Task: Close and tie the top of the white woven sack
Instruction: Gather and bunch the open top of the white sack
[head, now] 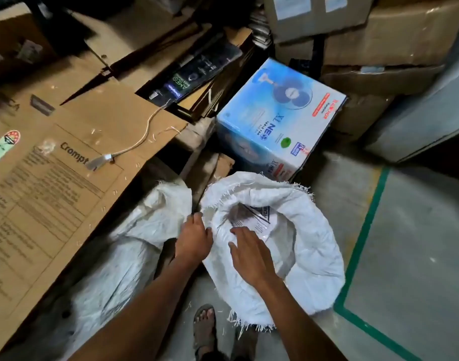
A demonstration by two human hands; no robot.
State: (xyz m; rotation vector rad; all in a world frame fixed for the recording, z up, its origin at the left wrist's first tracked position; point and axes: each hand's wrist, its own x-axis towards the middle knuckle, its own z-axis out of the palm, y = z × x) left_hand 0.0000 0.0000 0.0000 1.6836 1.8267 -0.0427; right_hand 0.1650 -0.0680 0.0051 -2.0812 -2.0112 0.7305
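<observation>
Storeroom; stacked cardboard boxes [395, 35]; fan carton [278, 118]

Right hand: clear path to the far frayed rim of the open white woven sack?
Probably yes. The right hand lies flat inside the open white woven sack; nothing lies between it and the far frayed rim.

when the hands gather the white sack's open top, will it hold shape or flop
Likely floppy: the white woven sack's rim is creased and sagging. Its frayed edge may shed threads. Probably light there, since the left hand holds the rim alone.
</observation>
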